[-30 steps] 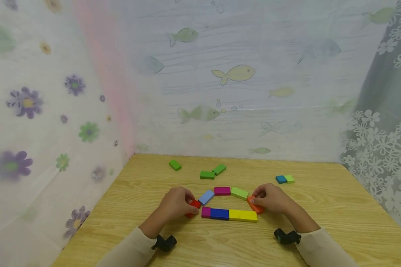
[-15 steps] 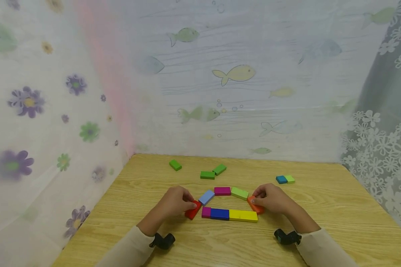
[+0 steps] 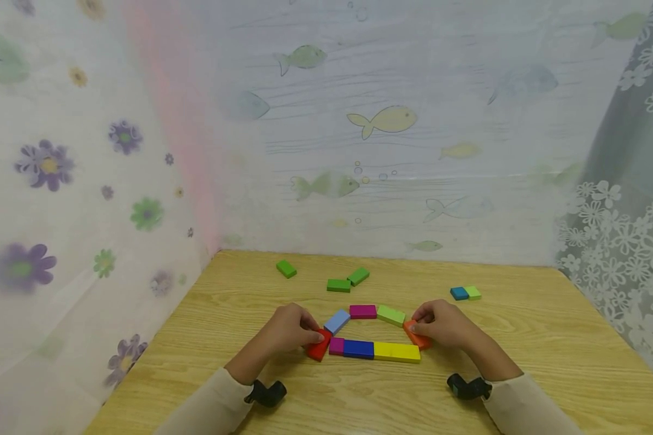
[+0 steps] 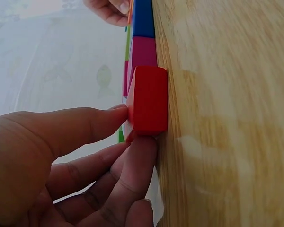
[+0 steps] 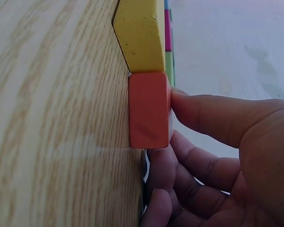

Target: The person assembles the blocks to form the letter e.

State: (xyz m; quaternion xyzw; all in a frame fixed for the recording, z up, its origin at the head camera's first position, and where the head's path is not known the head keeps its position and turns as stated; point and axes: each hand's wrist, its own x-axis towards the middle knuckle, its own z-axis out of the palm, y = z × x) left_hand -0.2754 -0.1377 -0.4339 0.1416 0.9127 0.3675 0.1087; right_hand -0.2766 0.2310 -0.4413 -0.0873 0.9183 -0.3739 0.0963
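Observation:
My left hand pinches a red block, thumb on its top and fingers curled at its outer side. On the right, my right hand grips an orange block the same way; that block's end meets the yellow block. Between the hands a front row runs from a small magenta block through a dark blue block to the yellow one. Behind it, a light blue block, a magenta block and a lime block form an arch.
Farther back on the wooden table lie green blocks, one of them apart to the left. A teal block touches a small lime block at the back right. Patterned curtains stand behind the table and along its sides.
The red block has turned and slid right, its near end swinging toward the small magenta block, with the left hand following slightly. The right hand and orange block have stayed in place.

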